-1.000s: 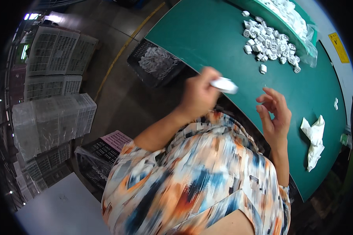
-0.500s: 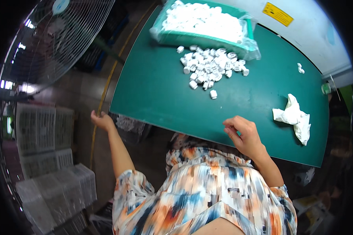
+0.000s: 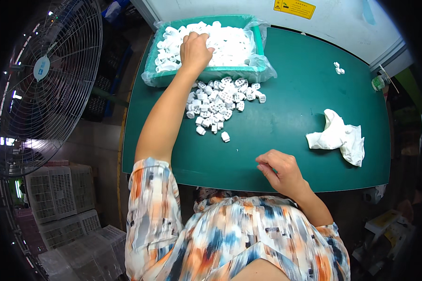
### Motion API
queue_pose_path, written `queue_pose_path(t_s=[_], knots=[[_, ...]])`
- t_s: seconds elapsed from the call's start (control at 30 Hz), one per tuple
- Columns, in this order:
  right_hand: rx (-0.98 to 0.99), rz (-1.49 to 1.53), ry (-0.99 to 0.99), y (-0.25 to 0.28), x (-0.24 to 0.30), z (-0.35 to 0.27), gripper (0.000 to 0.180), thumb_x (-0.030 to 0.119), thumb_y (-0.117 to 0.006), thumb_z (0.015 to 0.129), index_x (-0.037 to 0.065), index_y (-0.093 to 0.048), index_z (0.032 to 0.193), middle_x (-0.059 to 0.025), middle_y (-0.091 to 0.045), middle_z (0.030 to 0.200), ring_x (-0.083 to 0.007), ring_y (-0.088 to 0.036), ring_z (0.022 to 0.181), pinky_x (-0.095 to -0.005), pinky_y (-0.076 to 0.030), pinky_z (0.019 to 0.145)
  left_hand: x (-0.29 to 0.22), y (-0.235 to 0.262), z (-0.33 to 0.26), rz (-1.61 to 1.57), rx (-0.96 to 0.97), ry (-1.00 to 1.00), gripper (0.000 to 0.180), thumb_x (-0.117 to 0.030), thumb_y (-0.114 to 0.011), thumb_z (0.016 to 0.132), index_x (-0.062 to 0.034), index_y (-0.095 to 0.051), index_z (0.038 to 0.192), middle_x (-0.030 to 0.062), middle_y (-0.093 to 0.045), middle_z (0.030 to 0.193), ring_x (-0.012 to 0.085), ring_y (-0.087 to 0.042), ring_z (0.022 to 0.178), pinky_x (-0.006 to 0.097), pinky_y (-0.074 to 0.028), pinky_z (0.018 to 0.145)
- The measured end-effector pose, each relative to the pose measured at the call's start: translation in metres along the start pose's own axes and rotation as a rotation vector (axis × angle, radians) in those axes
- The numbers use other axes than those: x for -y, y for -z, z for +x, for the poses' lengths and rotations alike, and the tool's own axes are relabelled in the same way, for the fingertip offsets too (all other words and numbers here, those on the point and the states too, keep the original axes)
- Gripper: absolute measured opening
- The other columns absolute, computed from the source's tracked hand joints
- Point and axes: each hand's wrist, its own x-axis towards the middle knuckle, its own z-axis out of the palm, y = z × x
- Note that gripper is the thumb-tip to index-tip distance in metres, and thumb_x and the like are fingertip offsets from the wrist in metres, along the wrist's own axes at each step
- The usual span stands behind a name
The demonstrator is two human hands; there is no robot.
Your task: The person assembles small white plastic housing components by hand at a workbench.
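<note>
My left hand (image 3: 195, 49) reaches far forward into a green bin (image 3: 206, 74) lined with clear plastic and full of small white plastic parts (image 3: 229, 42); its fingers curl down onto the parts. A loose pile of the same white parts (image 3: 218, 100) lies on the green table (image 3: 290, 117) just in front of the bin. My right hand (image 3: 280, 171) rests near the table's front edge with its fingers loosely curled; I cannot see anything in it.
A crumpled white cloth (image 3: 340, 136) lies at the right of the table. Two stray white parts (image 3: 338, 69) sit at the far right. A large standing fan (image 3: 42, 79) is on the left, and stacked white crates (image 3: 61, 206) stand on the floor below it.
My left hand has swung from down at the left side of the table up into the green bin. My right hand stayed near the front edge. The view tilted back toward the table.
</note>
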Motion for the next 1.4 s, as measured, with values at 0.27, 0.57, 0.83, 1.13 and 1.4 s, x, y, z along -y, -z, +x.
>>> queue_pose_path(t_s=[0.27,0.57,0.83,1.13,1.4], knots=[[-0.104,0.012,-0.081,0.013,-0.017,-0.013,0.009,0.000,-0.065,0.077,0.000,-0.061,0.086,-0.0123,-0.061,0.075,-0.0277,-0.060,0.063,-0.0345,-0.047,0.055,0.009,-0.009,0.003,0.097,-0.151,-0.294,0.023,-0.006,-0.076,0.067,-0.0042,-0.069,0.090,0.0110,-0.064,0.089,0.0294,-0.060,0.086,0.039,-0.048,0.076],[-0.154,0.116,-0.065,0.011,-0.019,0.025,0.011,0.000,-0.064,0.080,-0.001,-0.062,0.090,-0.0129,-0.062,0.077,-0.0248,-0.061,0.065,-0.0316,-0.048,0.058,-0.068,0.087,-0.107,-0.215,-0.552,-0.770,0.025,0.013,-0.071,0.068,0.0017,-0.063,0.088,0.0116,-0.058,0.086,0.0243,-0.060,0.070,0.032,-0.052,0.057],[-0.242,0.630,-0.254,-0.020,-0.007,0.046,0.023,0.005,-0.068,0.081,0.001,-0.062,0.103,-0.0066,-0.064,0.080,-0.0120,-0.062,0.067,-0.0243,-0.049,0.060,-0.103,0.089,-0.171,-0.494,-0.537,-0.313,0.023,0.004,-0.075,0.067,-0.0008,-0.064,0.087,0.0106,-0.059,0.089,0.0200,-0.059,0.069,0.030,-0.050,0.055],[-0.415,0.377,0.018,-0.035,-0.001,0.041,0.019,0.004,-0.072,0.074,0.004,-0.066,0.092,-0.0046,-0.061,0.086,-0.0106,-0.054,0.064,-0.0221,-0.044,0.055,-0.144,0.071,-0.219,-2.036,-0.143,0.782,0.031,-0.008,-0.062,0.087,-0.0059,-0.043,0.112,0.0112,-0.061,0.097,0.0223,-0.063,0.090,0.038,-0.054,0.081],[-0.212,0.311,0.017,-0.017,-0.006,0.038,0.018,0.007,-0.072,0.074,0.002,-0.065,0.090,-0.0065,-0.060,0.083,-0.0139,-0.055,0.064,-0.0255,-0.044,0.055,-0.144,0.096,-0.215,-1.842,-0.003,0.718,0.051,0.000,-0.060,0.085,-0.0056,-0.036,0.130,0.0124,-0.057,0.112,0.0177,-0.060,0.091,0.027,-0.050,0.073]])
